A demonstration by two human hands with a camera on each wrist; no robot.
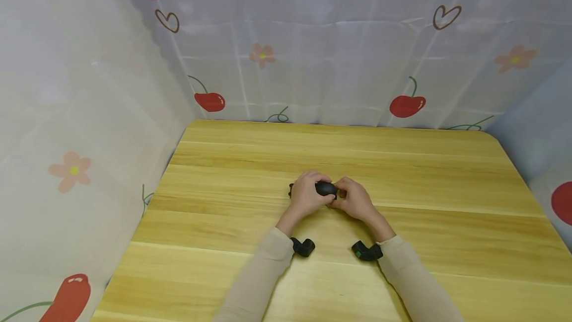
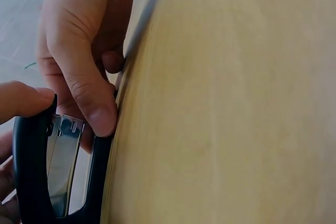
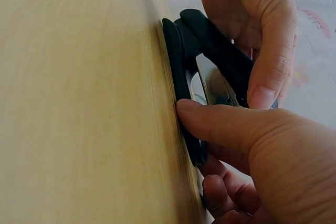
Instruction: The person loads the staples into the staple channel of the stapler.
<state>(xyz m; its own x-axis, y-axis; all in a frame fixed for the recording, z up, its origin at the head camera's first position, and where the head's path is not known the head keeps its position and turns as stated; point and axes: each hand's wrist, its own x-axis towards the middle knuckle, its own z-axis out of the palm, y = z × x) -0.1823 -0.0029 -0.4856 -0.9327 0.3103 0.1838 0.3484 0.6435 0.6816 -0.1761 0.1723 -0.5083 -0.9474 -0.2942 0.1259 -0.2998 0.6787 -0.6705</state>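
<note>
A black stapler (image 1: 326,189) sits on the wooden table between both hands. My left hand (image 1: 306,195) reaches over it, fingers and thumb gripping its upper arm. At the stapler's right end, my right hand (image 1: 357,200) pinches the base, with its thumb (image 3: 190,106) on the base's top in the right wrist view. The left wrist view shows a shiny metal magazine (image 2: 66,156) between the black upper arm (image 2: 31,161) and the base (image 2: 97,177). Part of the stapler is hidden under the left hand in the head view.
Black wrist cameras, left (image 1: 304,247) and right (image 1: 367,251), are strapped at the sleeves. The wooden tabletop (image 1: 223,212) has rounded far corners. Printed white curtains (image 1: 321,63) hang behind it and along both sides.
</note>
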